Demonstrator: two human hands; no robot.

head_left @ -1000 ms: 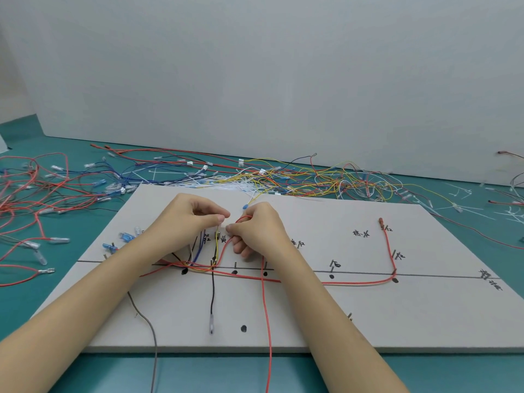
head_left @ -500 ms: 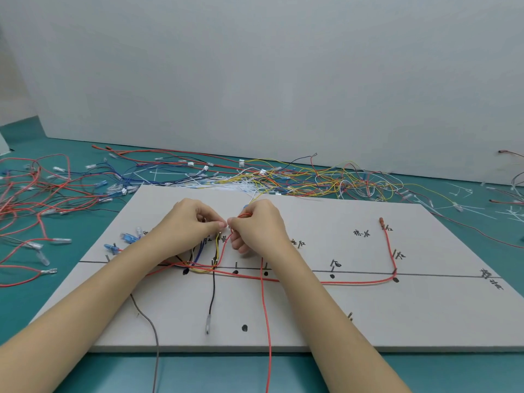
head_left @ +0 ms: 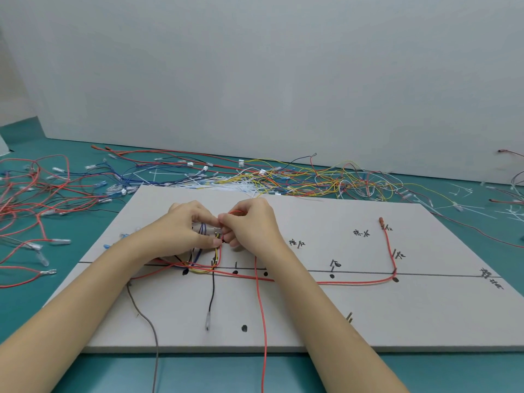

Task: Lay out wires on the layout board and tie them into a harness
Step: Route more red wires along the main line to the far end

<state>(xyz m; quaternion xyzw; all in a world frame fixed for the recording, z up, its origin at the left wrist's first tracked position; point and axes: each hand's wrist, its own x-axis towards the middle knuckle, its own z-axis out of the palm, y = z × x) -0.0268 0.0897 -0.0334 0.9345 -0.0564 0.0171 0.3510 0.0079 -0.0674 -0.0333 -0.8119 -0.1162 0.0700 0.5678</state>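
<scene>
A grey layout board (head_left: 340,316) is seen lying flat on a teal table (head_left: 34,304), filling the lower middle of the frame. Just left of the frame's centre, the left hand (head_left: 181,231) and the right hand (head_left: 252,225) are brought together, fingertips touching, over the upper left part of the board. Both hands are curled, and a small bunch of wire ends (head_left: 217,236) is pinched between them; a red loop is seen over the right hand's fingers, and blue wire shows under the left hand. What exactly each hand holds within the bunch cannot be told.

A long red wire (head_left: 354,282) is laid along the black line drawn across the board, then bent upward at the right to end near handwritten marks. Another red wire (head_left: 262,321) is run from under the right hand down past the board's lower edge. A black wire (head_left: 212,293) with a clear tip is stretched downward below the hands, and a grey wire (head_left: 150,324) is trailed off the board at the lower left. Black dots and short pins are marked along the line.

Loose wires (head_left: 297,180) in red, yellow, blue and white are heaped behind the board, and more red ones are spread at the left of the frame. A pale wall (head_left: 255,66) fills the upper frame.
</scene>
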